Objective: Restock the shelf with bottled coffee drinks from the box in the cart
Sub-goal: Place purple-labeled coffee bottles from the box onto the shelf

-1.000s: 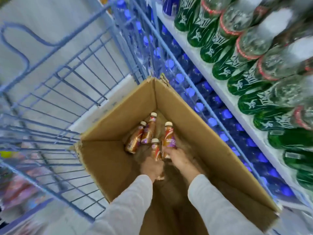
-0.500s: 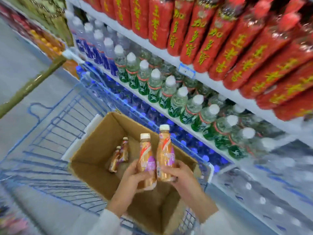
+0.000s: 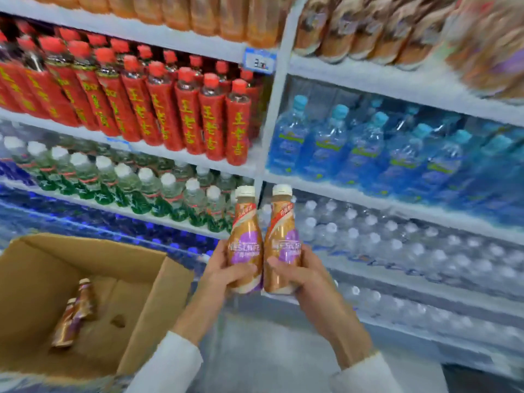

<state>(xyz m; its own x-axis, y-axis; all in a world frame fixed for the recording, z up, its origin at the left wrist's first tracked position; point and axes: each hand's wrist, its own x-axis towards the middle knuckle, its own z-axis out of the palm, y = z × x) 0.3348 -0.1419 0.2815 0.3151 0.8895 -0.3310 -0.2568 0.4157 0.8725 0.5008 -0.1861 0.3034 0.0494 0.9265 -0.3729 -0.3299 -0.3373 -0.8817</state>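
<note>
Your left hand (image 3: 224,272) curls fingers & thumb round the lower half of the first coffee bottle (image 3: 246,239); your right hand (image 3: 297,275) grips the second coffee bottle (image 3: 283,236) the same way. Both bottles are upright, white caps up, touching low down, held in front of the shelf (image 3: 397,207). 2 more coffee bottles (image 3: 75,316) lie on the floor of the open cardboard box (image 3: 158,302), nearer its left wall. Shelf rows: red bottles (image 3: 184,114) upper left, blue water bottles (image 3: 354,143) right, green-label bottles (image 3: 147,185) below the red.

Loose bottles (image 3: 75,313) in box (image 3: 85,251), left — held bottles (image 3: 246,245) before shelf (image 3: 397,83)
</note>
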